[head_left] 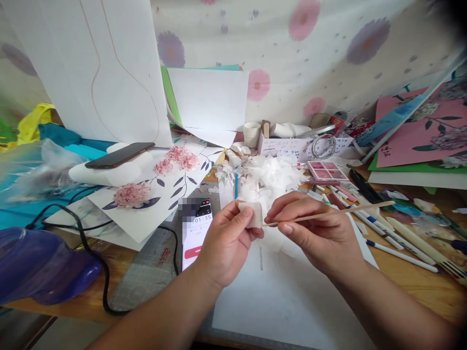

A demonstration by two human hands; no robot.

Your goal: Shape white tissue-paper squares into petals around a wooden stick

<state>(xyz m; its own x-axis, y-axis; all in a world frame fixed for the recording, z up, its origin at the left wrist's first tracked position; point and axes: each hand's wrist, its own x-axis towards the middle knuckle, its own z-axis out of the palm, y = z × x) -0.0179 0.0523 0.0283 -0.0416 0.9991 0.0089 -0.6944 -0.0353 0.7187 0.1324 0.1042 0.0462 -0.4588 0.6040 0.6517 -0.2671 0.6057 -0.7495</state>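
Between the thumb and fingers of my left hand (pixel 231 238) is a small folded piece of white tissue paper (pixel 253 214). My right hand (pixel 317 233) pinches a thin wooden stick (pixel 335 214), which slants up to the right. The stick's left tip meets the lower right edge of the tissue; whether it goes inside the fold I cannot tell. Just beyond both hands lies a loose heap of crumpled white tissue pieces (pixel 273 172). Under my hands is a large white sheet of paper (pixel 284 306).
Left of my hands lie a phone showing a timer (pixel 197 231), a grey cutting mat (pixel 146 277) and a paper with pink flowers (pixel 131 194). A black cable (pixel 104 277) loops there. Pens (pixel 401 253) and a pink palette (pixel 326 172) lie right; a paper cup (pixel 251 134) stands behind.
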